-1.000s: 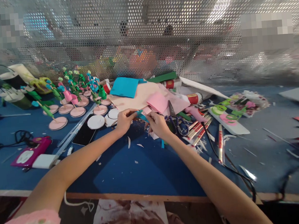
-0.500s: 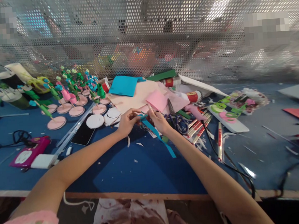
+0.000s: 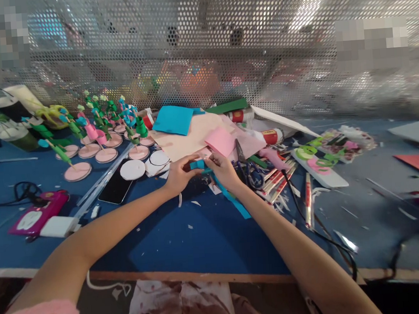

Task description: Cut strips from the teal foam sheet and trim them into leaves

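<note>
Both my hands meet above the middle of the blue table (image 3: pixel 186 240). My left hand (image 3: pixel 178 175) and my right hand (image 3: pixel 224 171) pinch a teal paper strip (image 3: pixel 197 165) between them, its near end rolled into a small coil. The strip's loose tail (image 3: pixel 239 206) trails down past my right wrist onto the table. Just behind my hands lie a pink paper square (image 3: pixel 220 141) and a peach sheet (image 3: pixel 193 136).
Small paper flowers on pink round bases (image 3: pixel 96 131) stand at the left. A black phone (image 3: pixel 116 187), white discs (image 3: pixel 133 169), a pink device (image 3: pixel 36 218), scissors (image 3: pixel 248 166), glue sticks (image 3: pixel 272 136), a teal sheet (image 3: pixel 174 120) and paper scraps surround my hands. A perforated metal screen (image 3: pixel 202 47) closes the back.
The teal strip was pulled out long half a second ago; its end is now wound into a coil between my fingers, and the loose tail is shorter.
</note>
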Available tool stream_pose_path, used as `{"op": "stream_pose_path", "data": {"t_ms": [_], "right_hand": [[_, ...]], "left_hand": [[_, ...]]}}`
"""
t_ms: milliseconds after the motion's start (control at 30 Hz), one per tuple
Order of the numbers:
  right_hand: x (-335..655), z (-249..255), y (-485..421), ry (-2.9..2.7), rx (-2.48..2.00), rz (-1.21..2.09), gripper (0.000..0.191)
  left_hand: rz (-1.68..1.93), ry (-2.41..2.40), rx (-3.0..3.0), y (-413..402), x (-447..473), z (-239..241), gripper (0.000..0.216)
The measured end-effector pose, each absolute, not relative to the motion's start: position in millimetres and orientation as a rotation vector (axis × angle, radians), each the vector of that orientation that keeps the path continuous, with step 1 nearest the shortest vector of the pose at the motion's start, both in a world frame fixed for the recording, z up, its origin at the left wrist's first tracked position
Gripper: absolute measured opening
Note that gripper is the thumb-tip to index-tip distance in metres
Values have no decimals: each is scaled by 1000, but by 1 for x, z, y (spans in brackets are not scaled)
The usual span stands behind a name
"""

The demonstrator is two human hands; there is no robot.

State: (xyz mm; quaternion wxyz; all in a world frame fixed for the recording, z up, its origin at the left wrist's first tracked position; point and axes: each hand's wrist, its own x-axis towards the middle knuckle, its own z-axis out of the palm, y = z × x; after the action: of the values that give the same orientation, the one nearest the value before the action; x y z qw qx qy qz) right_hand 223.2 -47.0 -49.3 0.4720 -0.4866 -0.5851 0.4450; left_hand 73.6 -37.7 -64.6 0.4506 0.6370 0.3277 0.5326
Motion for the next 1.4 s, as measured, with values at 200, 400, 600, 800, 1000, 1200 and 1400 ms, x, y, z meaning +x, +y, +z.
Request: {"op": "stream_pose_path", "data": {"t_ms": [200, 400, 600, 800, 1000, 1200, 1400], "right_hand": [[220, -42, -52, -1423, -1085, 1176, 50], [222, -37, -50, -1392, -1014, 1239, 51], [225, -36, -49, -1400, -1084, 1278, 47], [223, -35, -51, -1384, -1111, 1273, 49], [223, -32, -51, -1436, -1094, 1215, 45], [225, -34, -50, -1452, -1134, 1164, 43], [222, -36, -53, -1496, -1145, 1177, 40]], "left_hand": [[1396, 787, 1724, -34, 70, -68, 35], [1492, 784, 1864, -33, 68, -68, 31], [1451, 798, 1949, -40, 68, -59, 28], [1460, 818, 1919, -37, 67, -64, 31], [1446, 817, 1840, -36, 68, -63, 31], [1386, 830, 1642, -43, 70, -59, 43], [1184, 861, 1613, -47, 74, -56, 46]]}}
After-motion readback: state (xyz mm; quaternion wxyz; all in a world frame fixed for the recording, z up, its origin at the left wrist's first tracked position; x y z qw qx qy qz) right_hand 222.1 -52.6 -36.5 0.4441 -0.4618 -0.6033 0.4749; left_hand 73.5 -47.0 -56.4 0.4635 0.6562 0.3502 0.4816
